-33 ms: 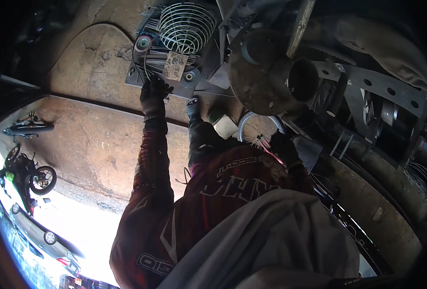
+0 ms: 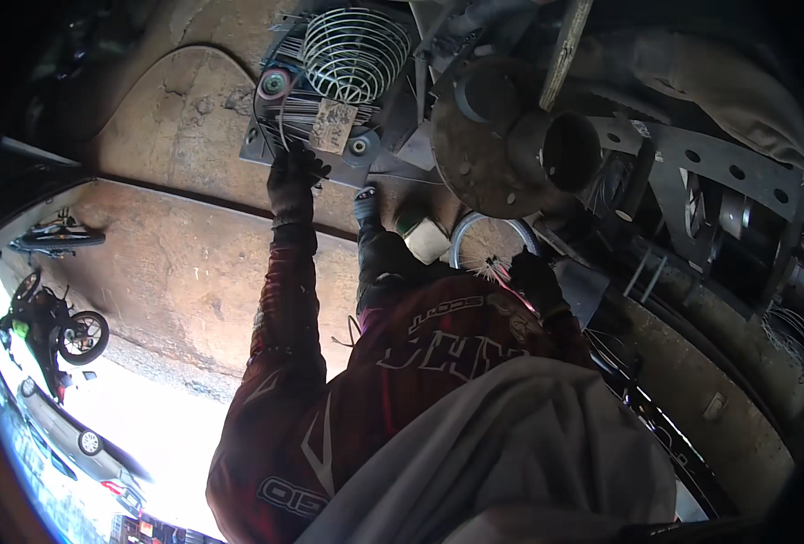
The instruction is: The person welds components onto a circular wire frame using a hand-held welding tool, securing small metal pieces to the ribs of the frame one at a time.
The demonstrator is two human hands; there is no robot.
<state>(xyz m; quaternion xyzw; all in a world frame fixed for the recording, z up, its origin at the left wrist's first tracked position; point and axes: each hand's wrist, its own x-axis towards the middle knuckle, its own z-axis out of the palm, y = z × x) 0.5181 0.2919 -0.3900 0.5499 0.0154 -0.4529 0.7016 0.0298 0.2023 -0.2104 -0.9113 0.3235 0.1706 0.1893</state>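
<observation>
My left hand (image 2: 293, 186), in a dark glove, reaches out to the near edge of a grey metal plate (image 2: 352, 172). Its fingers are curled closed where a thin dark cable (image 2: 255, 104) comes down to them; what they grip is too dark to make out. Just beyond lie a bundle of thin rods (image 2: 298, 113), a brown card (image 2: 333, 127) and a round wire guard (image 2: 357, 54). On the right, my right hand (image 2: 536, 279), also dark-gloved, is beside a bicycle wheel (image 2: 456, 243) and a pinkish-red bar (image 2: 511, 295). Shadow hides its fingers.
A round metal plate with a pipe stub (image 2: 474, 145) stands at the back right, near a perforated steel beam (image 2: 710, 159). A pale block (image 2: 427, 241) sits by my foot (image 2: 366, 204). A motorcycle (image 2: 53, 335) and a car (image 2: 71, 435) are at the left.
</observation>
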